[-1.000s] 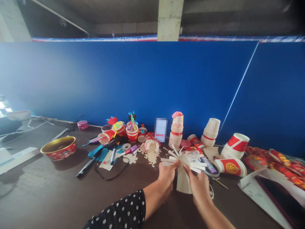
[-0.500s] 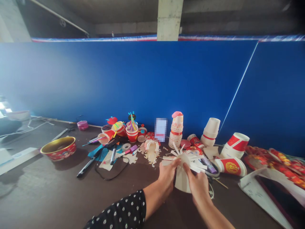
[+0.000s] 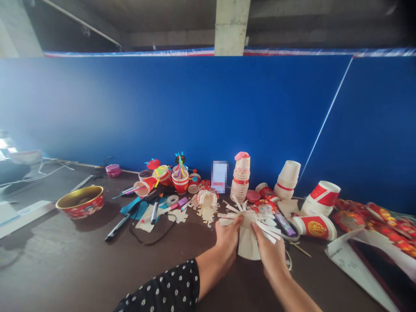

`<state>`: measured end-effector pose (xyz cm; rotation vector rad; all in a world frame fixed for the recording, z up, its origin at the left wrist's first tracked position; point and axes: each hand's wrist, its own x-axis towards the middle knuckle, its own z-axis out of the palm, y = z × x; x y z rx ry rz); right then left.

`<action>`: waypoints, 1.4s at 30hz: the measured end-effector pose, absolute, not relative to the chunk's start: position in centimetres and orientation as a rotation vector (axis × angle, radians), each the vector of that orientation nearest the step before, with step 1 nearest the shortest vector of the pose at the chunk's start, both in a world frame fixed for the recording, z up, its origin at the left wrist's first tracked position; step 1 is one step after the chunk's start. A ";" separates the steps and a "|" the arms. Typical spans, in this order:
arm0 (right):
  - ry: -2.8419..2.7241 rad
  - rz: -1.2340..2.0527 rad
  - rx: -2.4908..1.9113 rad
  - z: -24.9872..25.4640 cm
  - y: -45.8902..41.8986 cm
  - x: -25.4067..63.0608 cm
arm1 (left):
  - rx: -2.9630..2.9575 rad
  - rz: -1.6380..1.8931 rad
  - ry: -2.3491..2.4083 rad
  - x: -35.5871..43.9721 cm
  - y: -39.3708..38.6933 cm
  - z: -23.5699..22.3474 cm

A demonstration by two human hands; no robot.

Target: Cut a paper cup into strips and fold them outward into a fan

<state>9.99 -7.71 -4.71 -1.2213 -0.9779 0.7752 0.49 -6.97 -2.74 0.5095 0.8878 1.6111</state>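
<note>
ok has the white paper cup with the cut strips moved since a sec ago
Yes, slightly. The white paper cup with cut strips has shifted up and a little left in view, toward the tall stack of white-and-red paper cups behind it, which stays put.

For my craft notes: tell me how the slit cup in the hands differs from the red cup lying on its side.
The slit cup has its wall cut into splayed strips; the red cup has a whole wall. The slit cup is bare cream paper; the red cup bears a gold emblem. The slit cup is held between the left hand and right hand; the red cup lies untouched on the table. Both are paper cups.
</note>
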 end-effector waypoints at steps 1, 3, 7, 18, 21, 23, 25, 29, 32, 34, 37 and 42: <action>-0.951 0.809 -1.211 -4.7 -7.7 10.0 | 0.492 1.611 0.885 0.5 -6.9 -2.8; -0.912 0.870 -1.198 -4.4 -7.7 9.9 | 0.473 1.589 0.869 0.4 -6.8 -2.7; -0.829 0.979 -1.181 -3.4 -8.1 9.9 | 0.484 1.499 0.849 0.2 -6.9 -2.5; -0.796 1.009 -1.121 -3.2 -8.5 9.4 | 0.589 1.514 0.704 -0.1 -7.3 -1.6; -0.846 1.015 -1.065 -3.2 -8.7 9.0 | 0.597 1.559 0.686 -0.1 -7.2 -1.7; -0.844 1.048 -1.045 -3.1 -8.9 8.8 | 0.604 1.587 0.673 -0.1 -7.0 -2.0; -0.848 1.022 -1.047 -2.9 -9.1 8.8 | 0.606 1.622 0.678 0.0 -6.8 -2.3; -0.848 0.929 -1.091 -3.0 -8.9 9.1 | 0.606 1.651 0.706 0.4 -6.6 -2.8; -0.835 0.927 -1.116 -3.0 -8.8 9.3 | 0.627 1.600 0.736 0.4 -6.8 -2.6; -0.852 0.971 -1.095 -2.8 -8.9 9.4 | 0.628 1.557 0.750 0.3 -7.0 -2.3; -0.863 1.011 -1.077 -2.3 -9.1 9.4 | 0.611 1.533 0.752 0.2 -7.3 -2.0; -0.837 1.001 -1.089 -2.6 -9.1 9.1 | 0.585 1.575 0.726 0.2 -7.4 -1.9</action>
